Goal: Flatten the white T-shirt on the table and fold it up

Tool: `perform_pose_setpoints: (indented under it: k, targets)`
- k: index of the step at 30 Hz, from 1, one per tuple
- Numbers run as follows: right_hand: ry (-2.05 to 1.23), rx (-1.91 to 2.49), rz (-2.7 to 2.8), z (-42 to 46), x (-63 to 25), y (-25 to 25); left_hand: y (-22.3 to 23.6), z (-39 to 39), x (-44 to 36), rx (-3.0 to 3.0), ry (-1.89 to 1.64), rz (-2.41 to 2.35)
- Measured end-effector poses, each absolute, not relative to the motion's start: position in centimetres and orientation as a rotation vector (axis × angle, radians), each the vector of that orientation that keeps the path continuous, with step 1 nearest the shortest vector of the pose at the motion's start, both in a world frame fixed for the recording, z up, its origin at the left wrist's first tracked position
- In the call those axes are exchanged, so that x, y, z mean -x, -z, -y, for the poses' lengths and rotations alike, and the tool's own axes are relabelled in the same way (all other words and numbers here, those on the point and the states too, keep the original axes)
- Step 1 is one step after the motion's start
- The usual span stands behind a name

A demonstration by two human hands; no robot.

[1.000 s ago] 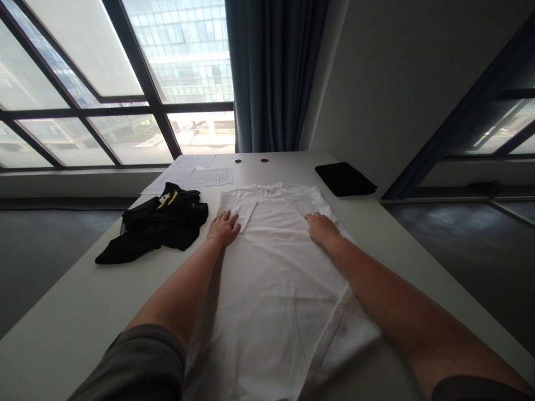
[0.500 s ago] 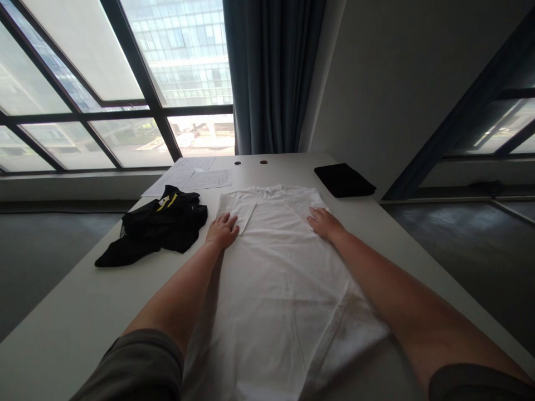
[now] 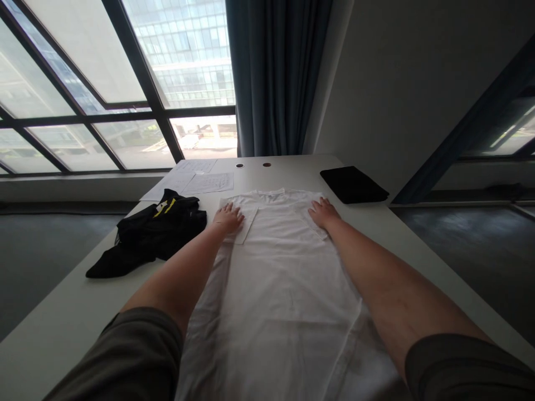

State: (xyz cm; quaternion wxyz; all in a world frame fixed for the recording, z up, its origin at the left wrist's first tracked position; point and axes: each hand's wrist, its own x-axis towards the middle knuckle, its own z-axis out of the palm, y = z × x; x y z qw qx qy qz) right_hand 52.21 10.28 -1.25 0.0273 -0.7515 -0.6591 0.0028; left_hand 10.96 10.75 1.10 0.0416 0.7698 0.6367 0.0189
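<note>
A white T-shirt [image 3: 280, 278] lies spread on the white table, its collar at the far end and its lower part running toward me. Both short sleeves are folded inward over the body. My left hand [image 3: 229, 217] rests flat on the left sleeve near the shoulder, fingers spread. On the opposite shoulder, my right hand [image 3: 324, 213] presses on the folded right sleeve, its fingers also apart. Soft creases cross the shirt's middle, and a longer fold runs along its lower right. My forearms cover parts of both side edges.
Left of the shirt lies a crumpled black garment [image 3: 161, 234] with yellow marks. Printed papers [image 3: 209, 182] are at the table's far left. A folded black cloth [image 3: 353, 184] sits at the far right. Two round holes pierce the table [image 3: 288, 167] near its back edge.
Both hands have slid slightly toward the shirt's far end, staying on the sleeves. More of the folded sleeve edges shows below them. The view has shifted a little.
</note>
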Motion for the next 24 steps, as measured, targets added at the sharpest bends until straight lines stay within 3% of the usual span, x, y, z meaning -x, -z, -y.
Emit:
perform_pose_setpoints:
  k: [9, 24]
  targets:
    - [-0.053, 2.325, 2.078, -9.5, -52.4, 2.7, 1.8, -15.4, -9.8, -2.067, -0.078, -2.207]
    - [-0.042, 2.346, 2.032, -9.1, -52.4, 2.2, 0.8, -17.4, -8.3, -1.943, -0.201, -2.363]
